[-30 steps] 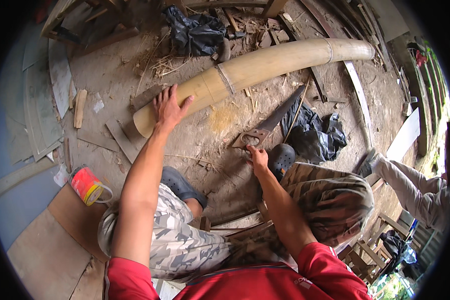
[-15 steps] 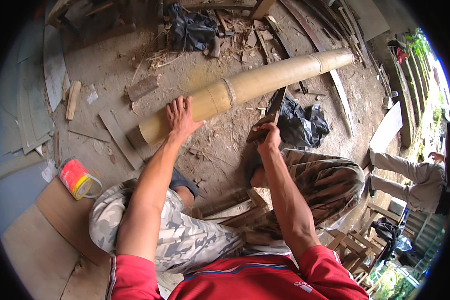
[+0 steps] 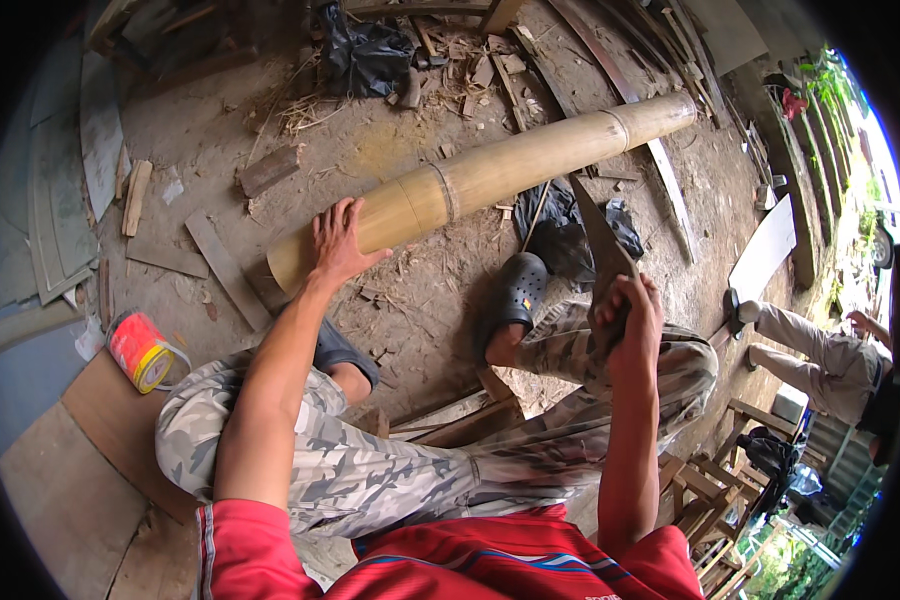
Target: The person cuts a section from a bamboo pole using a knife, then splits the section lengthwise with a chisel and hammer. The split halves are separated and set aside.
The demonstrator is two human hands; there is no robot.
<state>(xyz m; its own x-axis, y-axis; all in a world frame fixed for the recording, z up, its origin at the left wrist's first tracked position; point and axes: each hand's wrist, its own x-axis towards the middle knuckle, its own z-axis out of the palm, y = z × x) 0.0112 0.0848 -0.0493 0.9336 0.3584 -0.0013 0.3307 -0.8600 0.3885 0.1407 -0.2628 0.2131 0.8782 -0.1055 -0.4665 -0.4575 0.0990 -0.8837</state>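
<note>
A thick yellow-tan bamboo pole (image 3: pixel 525 163) lies slantwise on the dirt floor, its near end at the left. My left hand (image 3: pixel 340 242) rests on the pole close to that end, open, thumb apart from the fingers. A thin dark line crosses the bamboo between this hand and a raised node ring. Closed around the handle of a handsaw (image 3: pixel 602 238), my right hand (image 3: pixel 632 308) is above my right knee. The saw's tapering blade points up and away, its tip near the pole's lower side; I cannot tell whether they touch.
Black plastic bags lie beyond (image 3: pixel 365 55) and beside the pole (image 3: pixel 560 235). Wood scraps and planks (image 3: pixel 225 262) litter the floor. A red-and-yellow bucket (image 3: pixel 140 350) stands at left. Another person's legs (image 3: pixel 805 340) show at right, near stacked wooden furniture (image 3: pixel 715 490).
My right hand has drawn the handsaw back toward me and to the right, raising its blade away from the pole. My left hand stays on the bamboo.
</note>
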